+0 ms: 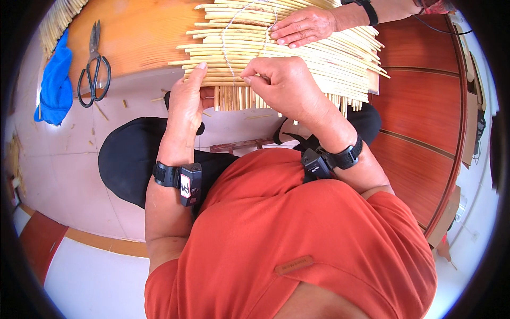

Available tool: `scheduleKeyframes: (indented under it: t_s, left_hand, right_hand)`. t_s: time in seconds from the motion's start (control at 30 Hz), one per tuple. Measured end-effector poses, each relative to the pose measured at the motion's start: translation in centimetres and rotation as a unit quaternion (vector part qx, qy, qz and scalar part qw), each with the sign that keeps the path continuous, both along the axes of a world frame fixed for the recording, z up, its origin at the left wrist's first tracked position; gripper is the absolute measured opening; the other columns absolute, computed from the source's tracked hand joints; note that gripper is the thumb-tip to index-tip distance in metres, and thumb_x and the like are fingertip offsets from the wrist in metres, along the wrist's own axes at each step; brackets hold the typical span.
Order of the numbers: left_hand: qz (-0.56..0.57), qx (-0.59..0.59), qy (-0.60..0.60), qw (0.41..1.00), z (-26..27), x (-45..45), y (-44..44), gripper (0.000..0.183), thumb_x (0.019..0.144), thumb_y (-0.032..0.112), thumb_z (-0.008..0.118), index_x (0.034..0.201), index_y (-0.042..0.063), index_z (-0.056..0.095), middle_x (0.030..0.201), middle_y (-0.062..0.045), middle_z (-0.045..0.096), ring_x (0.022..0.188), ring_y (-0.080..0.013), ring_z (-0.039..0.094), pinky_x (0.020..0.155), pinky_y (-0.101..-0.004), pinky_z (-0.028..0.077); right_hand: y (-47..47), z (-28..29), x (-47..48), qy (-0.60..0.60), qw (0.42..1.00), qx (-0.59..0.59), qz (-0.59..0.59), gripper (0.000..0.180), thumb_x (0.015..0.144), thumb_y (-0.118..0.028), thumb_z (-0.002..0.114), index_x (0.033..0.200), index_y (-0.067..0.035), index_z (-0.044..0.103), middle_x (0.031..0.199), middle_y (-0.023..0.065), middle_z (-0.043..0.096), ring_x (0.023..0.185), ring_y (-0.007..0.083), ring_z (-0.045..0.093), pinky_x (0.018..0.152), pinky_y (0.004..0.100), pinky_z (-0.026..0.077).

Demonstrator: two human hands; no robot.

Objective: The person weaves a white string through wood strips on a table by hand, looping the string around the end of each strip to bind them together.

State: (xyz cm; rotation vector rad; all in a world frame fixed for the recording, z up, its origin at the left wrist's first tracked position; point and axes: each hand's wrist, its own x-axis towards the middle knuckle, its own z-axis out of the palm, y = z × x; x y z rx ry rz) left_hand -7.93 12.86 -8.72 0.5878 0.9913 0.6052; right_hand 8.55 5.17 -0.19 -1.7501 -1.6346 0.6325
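Observation:
A mat of pale dried stalks (295,67) lies over the table's near edge, its stalks side by side with uneven ends. White twisted string (224,46) runs across it in a loose curve to the near edge. My left hand (190,91) grips the mat's near left corner, thumb on top and fingers beneath. My right hand (285,85) is at the near edge beside the string, thumb and forefinger pinched together; whether something thin is between them is unclear. Shorter stalks (235,98) set crosswise stick out below the edge.
Another person's hand (305,26) lies flat on the mat. Black-handled scissors (94,65) and a blue cloth (55,83) are at the wooden table's (139,36) left. Stalk scraps (101,112) litter the tiled floor. A red-brown wooden cabinet (416,103) stands at right.

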Motion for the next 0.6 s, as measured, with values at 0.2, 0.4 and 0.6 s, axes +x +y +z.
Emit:
scheduleKeyframes:
  t_s: [0.2, 0.4, 0.6]
  left_hand:
    - [0.000, -0.001, 0.045, 0.999, -0.4, -0.4, -0.3, 0.038, 0.087, 0.040, 0.060, 0.089, 0.002, 0.062, 0.069, -0.006, 0.060, 0.052, -0.0136, 0.056, 0.047, -0.0271, 0.048]
    - [-0.015, 0.005, 0.045, 0.999, 0.2, -0.5, -0.2, 0.038, 0.087, 0.041, 0.058, 0.084, 0.003, 0.062, 0.065, -0.006, 0.059, 0.050, -0.0125, 0.056, 0.044, -0.0246, 0.046]
    - [-0.029, 0.002, 0.069, 0.997, 0.4, -0.7, -0.2, 0.039, 0.087, 0.041, 0.059, 0.082, 0.002, 0.061, 0.064, -0.006, 0.060, 0.049, -0.0120, 0.057, 0.043, -0.0241, 0.047]
  right_hand:
    - [1.1, 0.9, -0.3, -0.127, 0.989, 0.031, 0.064, 0.009, 0.076, -0.007, 0.055, 0.069, -0.003, 0.059, 0.059, 0.0185, 0.056, 0.058, 0.0377, 0.057, 0.054, 0.0436, 0.046]
    - [2.3, 1.5, -0.9, -0.161, 0.983, 0.014, 0.085, 0.010, 0.075, -0.007, 0.053, 0.070, -0.004, 0.061, 0.060, 0.0197, 0.057, 0.059, 0.0384, 0.059, 0.056, 0.0454, 0.047]
    - [2.8, 2.5, -1.6, -0.226, 0.968, -0.034, 0.100, 0.011, 0.074, -0.009, 0.053, 0.071, -0.004, 0.062, 0.061, 0.0193, 0.059, 0.060, 0.0380, 0.061, 0.058, 0.0463, 0.050]
